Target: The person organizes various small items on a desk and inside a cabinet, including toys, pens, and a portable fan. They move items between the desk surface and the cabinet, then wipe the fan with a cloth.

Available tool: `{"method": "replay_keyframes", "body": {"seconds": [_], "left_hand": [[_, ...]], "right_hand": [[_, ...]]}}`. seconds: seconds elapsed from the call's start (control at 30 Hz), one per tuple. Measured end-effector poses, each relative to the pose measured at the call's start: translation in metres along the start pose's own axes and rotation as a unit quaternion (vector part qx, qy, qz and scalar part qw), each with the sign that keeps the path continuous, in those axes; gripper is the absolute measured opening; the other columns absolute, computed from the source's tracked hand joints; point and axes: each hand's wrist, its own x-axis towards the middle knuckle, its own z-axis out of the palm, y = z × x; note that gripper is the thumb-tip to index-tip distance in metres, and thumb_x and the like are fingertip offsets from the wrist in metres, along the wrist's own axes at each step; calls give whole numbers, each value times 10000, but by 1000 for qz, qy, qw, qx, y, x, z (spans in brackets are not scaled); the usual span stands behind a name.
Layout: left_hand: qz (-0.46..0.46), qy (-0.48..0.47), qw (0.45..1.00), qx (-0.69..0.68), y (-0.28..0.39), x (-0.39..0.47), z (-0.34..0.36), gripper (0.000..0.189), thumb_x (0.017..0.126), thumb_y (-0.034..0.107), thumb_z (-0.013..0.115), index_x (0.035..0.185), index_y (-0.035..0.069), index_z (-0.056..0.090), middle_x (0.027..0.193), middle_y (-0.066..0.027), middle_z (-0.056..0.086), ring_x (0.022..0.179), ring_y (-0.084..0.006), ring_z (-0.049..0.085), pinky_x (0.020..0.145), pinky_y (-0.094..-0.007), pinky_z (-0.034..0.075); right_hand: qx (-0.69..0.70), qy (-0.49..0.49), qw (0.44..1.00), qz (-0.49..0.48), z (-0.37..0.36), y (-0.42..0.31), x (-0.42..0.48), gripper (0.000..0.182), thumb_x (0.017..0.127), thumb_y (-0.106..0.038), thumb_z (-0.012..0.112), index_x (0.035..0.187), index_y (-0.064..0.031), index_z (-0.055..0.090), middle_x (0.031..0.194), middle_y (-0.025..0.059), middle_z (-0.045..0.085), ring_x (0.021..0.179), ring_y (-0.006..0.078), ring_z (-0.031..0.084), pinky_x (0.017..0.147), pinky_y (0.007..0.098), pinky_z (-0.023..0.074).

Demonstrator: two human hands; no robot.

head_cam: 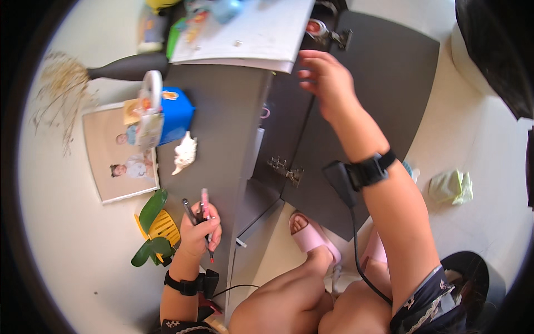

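Observation:
My left hand (201, 231) is closed around several pens, among them a black pen (188, 211) and a pink pen (205, 199), over the edge of a dark grey cabinet top (217, 125). My right hand (325, 79) is raised beside the cabinet's open door (375, 83), fingers curved and apart, with nothing visible in it. Its fingertips are close to the edge of white paper sheets (250, 46) on the cabinet top; whether they touch cannot be told. Each wrist wears a black strap with a cabled device. A white spiky shell (185, 152) lies between the hands.
A blue container (177, 119) and a white-handled basket stand by a framed photo (121, 154). Near my left hand is a plant (153, 211) with a yellow slatted holder. Metal hinges (288, 170) show at the open door. A pale green cloth bundle (451, 186) lies on the floor.

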Motion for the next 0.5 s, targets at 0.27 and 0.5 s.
{"method": "replay_keyframes", "body": {"seconds": [0.27,0.5], "left_hand": [[28,-26,999,4,-2,0,1,120,827,87,615,847,23,515,522,-99,520,324,-152,439,315,-263,343],[51,-40,998,-11,-7,2,-2,116,830,95,612,854,33,517,519,-95,521,316,-147,431,307,-258,328]], "right_hand": [[-39,-40,988,-144,6,-76,-55,261,951,-146,513,1176,-27,576,965,37,608,820,116,588,705,271,492],[-95,-89,987,-93,35,-76,-83,419,992,-289,491,1291,5,498,1061,81,574,912,207,617,754,344,517]]}}
